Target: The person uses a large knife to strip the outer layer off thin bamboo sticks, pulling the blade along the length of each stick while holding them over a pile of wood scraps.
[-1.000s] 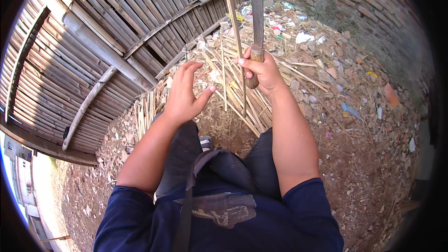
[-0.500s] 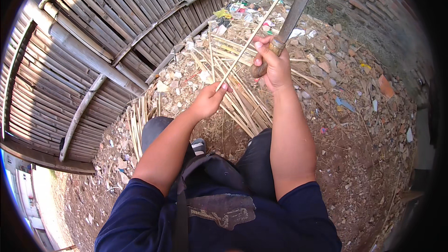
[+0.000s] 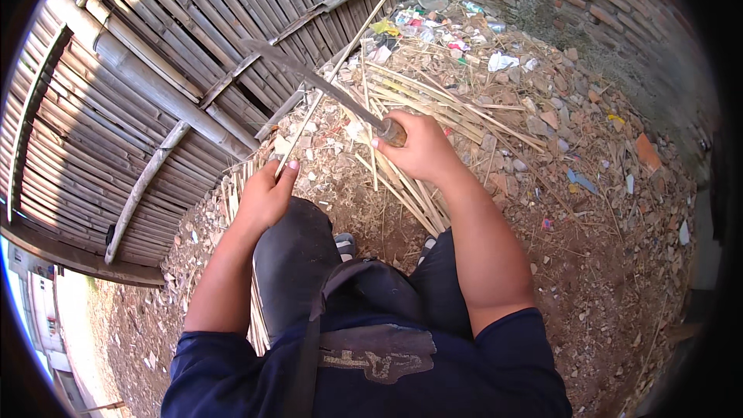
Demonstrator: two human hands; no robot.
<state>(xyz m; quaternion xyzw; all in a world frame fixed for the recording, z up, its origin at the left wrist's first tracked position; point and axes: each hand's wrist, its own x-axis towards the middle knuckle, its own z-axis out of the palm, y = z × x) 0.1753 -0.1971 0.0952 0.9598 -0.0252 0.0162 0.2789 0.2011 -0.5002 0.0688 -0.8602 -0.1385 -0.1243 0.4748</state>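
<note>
My left hand [image 3: 267, 195] pinches the near end of a long, thin bamboo strip [image 3: 346, 59], which slants up and away to the right. In my right hand [image 3: 419, 145] is the wooden handle of a machete [image 3: 331, 90]. Its dark blade points to the far left and crosses the strip; whether the two touch I cannot tell. Beyond my knees, a loose pile of pale split bamboo strips [image 3: 414, 197] lies on the ground. More strips [image 3: 258, 310] lie beside my left leg, partly hidden by my left arm.
A bamboo slat wall [image 3: 147, 108] with thick poles rises on the left. At the back and right curves a brick wall [image 3: 588, 0]. Plastic litter [image 3: 422, 27] is heaped in the far corner. Stones and broken brick [image 3: 553, 120] cover the dirt ground.
My left hand has moved left and nearer with the strip. The machete has swung from pointing up and right to pointing far left, over the strip, as my right hand came lower and leftward.
</note>
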